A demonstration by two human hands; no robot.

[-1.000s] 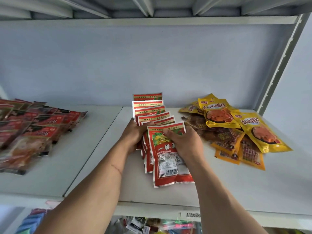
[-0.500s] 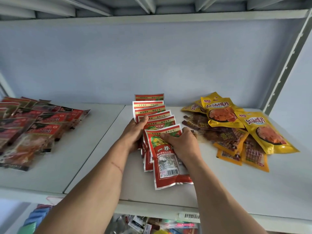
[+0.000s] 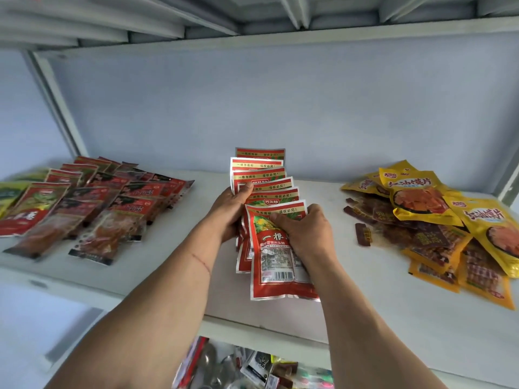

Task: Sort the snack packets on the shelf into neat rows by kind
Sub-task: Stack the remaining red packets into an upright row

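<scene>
A row of red snack packets (image 3: pixel 261 175) lies overlapped down the middle of the white shelf (image 3: pixel 379 299), running from the back wall toward me. My left hand (image 3: pixel 230 211) grips the row's left side, thumb on top of a middle packet. My right hand (image 3: pixel 303 231) presses on the front red packet (image 3: pixel 278 273), fingers curled over its upper part. A loose heap of yellow and brown packets (image 3: pixel 438 220) sits at the right. Rows of red and clear packets (image 3: pixel 92 203) lie at the left.
The shelf's back wall (image 3: pixel 280 102) stands close behind the red row. Slanted metal uprights frame the left (image 3: pixel 56 102) and the right. Below the front edge, a lower shelf holds mixed goods (image 3: pixel 261 369). Bare shelf lies between the red row and both side groups.
The view has shifted right and down, so more of the left packets show. Both hands stay on the red row; my right hand has slid slightly up the front packet.
</scene>
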